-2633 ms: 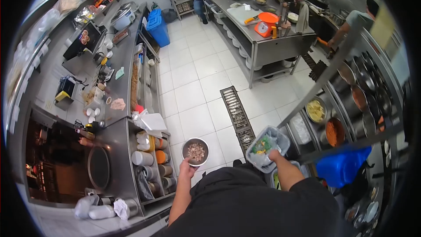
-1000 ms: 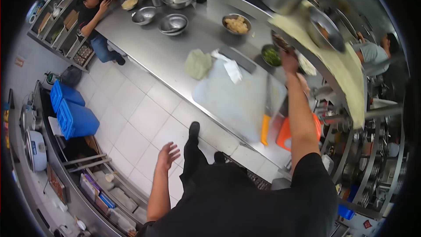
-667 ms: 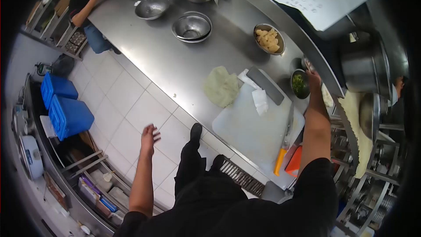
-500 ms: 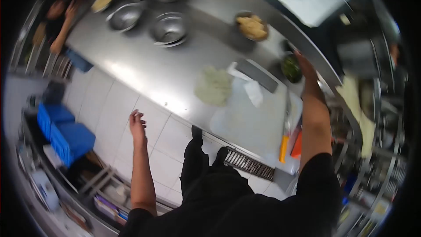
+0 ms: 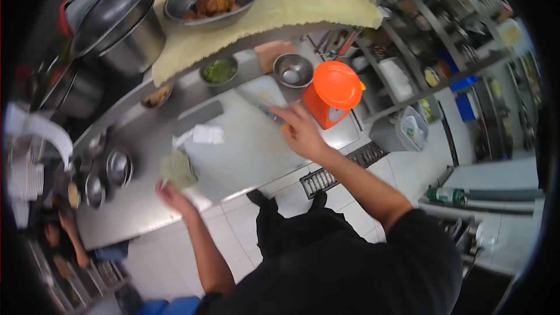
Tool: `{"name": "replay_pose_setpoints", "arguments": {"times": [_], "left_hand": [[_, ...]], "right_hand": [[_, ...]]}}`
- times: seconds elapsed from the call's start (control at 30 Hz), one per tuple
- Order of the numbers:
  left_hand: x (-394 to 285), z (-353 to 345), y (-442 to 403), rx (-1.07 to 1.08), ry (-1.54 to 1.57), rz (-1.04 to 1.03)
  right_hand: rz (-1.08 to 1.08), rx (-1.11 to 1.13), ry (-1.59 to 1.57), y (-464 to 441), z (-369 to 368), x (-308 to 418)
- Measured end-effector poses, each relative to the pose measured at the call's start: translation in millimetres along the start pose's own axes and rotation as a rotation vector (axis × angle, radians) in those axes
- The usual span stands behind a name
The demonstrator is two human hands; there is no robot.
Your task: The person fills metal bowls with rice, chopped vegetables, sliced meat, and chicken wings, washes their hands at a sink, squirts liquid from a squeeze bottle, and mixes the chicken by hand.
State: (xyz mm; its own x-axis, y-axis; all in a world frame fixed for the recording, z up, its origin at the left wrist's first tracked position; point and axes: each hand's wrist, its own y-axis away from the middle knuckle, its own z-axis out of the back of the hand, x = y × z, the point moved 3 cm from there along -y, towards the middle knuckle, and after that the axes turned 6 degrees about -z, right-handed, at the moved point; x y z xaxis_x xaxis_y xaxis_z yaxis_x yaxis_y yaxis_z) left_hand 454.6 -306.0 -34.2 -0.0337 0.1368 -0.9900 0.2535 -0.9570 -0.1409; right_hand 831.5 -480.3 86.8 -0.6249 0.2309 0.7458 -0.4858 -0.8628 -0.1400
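Observation:
My right hand (image 5: 303, 131) is at the near right edge of the white cutting board (image 5: 251, 140). Its thumb and fingers lie around the yellow handle of a knife (image 5: 259, 103), whose blade runs along the board's edge. My left hand (image 5: 175, 197) is beside a crumpled green cloth (image 5: 179, 169), fingers apart and somewhat blurred. Whether it touches the cloth I cannot tell. Along the board's far left side lies a wide grey cleaver (image 5: 198, 116), with a white cloth or paper (image 5: 208, 134) next to it.
An orange kitchen scale (image 5: 335, 87) stands right of the board, beside a steel bowl (image 5: 293, 71). Behind are a bowl of chopped greens (image 5: 220, 72) and a bowl of pale food (image 5: 156, 95). A shelf (image 5: 303, 0) overhangs the back. Another person (image 5: 67, 233) is at the left.
My view has swung to the right. The right hand has moved from the bowl of greens to the knife handle. The left hand has come from over the floor to beside the green cloth.

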Motion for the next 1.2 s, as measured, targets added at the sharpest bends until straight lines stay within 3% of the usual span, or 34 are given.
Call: {"name": "replay_pose_setpoints", "arguments": {"times": [0.07,0.13,0.27,0.4,0.63,0.73,0.8,0.9,0.93,1.0,1.03,1.07,1.13,1.17,1.2], "left_hand": [[-43.8,-61.3,33.4,0.163,-0.277,-0.345],[-77.3,-127.2,84.0,0.296,-0.113,-0.244],[-121.1,-240.6,223.1,0.496,0.038,-0.259],[-137.6,-337.5,382.6,0.819,0.177,-0.235],[-220.6,-479.3,532.1,1.223,0.251,-0.207],[-193.1,-551.0,577.1,1.501,0.172,-0.171],[-165.2,-589.4,617.9,1.76,0.021,-0.145],[-154.6,-627.1,675.2,2.087,-0.274,-0.076],[-148.1,-629.9,698.6,2.176,-0.371,-0.014],[-132.3,-644.4,737.9,2.402,-0.375,0.05],[-127.9,-656.9,761.8,2.497,-0.368,0.084],[-123.5,-669.5,784.0,2.59,-0.416,0.054],[-136.2,-696.7,822.2,2.716,-0.485,-0.063],[-140.2,-711.3,846.3,2.779,-0.516,-0.127],[-135.5,-730.0,871.9,2.781,-0.479,-0.1]], "right_hand": [[-0.056,0.083,-0.028,73.8,37.6,-14.8],[-0.172,0.093,0.009,142.0,85.2,-45.8],[-0.395,0.029,0.068,269.7,173.7,-163.5],[-0.488,-0.212,0.213,360.7,284.7,-228.2],[-0.634,-0.621,0.203,414.2,389.8,-293.0],[-0.716,-0.716,0.195,422.1,405.4,-332.9],[-0.821,-0.71,0.087,439.9,404.6,-382.9],[-1.017,-0.738,0.03,511.1,340.6,-489.0],[-1.163,-0.742,0.001,558.3,303.3,-522.6],[-1.673,-0.659,-0.03,665.8,212.1,-558.6],[-1.873,-0.406,-0.016,722.2,161.6,-572.9],[-1.923,-0.356,0.039,778.0,104.0,-575.2],[-2.063,-1.274,-1.269,795.5,83.5,-467.3],[-1.952,-1.3,-1.372,789.8,95.3,-427.5],[-2.419,-0.971,-1.171,774.7,120.9,-412.7]]}}
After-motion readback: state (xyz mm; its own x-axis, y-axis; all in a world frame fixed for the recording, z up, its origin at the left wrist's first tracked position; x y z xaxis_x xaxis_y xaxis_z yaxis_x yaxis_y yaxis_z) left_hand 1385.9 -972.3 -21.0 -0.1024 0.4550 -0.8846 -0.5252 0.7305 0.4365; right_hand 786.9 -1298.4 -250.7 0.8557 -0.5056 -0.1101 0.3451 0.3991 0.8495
